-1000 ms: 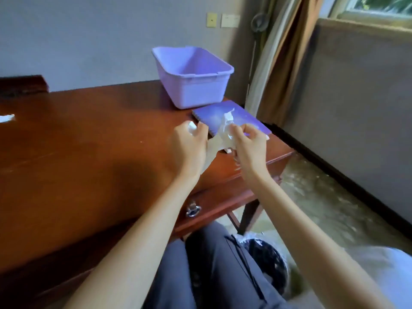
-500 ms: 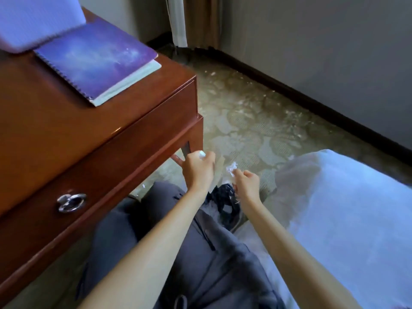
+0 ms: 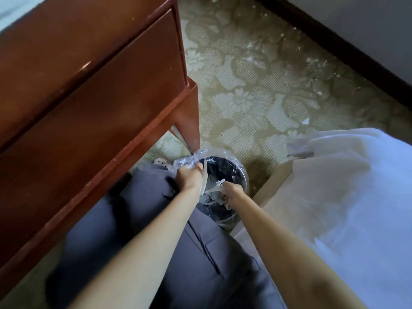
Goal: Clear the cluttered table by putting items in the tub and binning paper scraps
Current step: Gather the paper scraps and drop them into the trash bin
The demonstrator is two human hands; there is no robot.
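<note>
The hands, left (image 3: 188, 178) and right (image 3: 231, 195), clutch crumpled white paper scraps (image 3: 220, 182) over the bin (image 3: 243, 175).

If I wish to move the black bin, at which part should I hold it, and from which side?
Probably the rim of the black bin, from above on its right side: it stands upright with an open top, while the left hand and the table leg crowd its left side.
</note>
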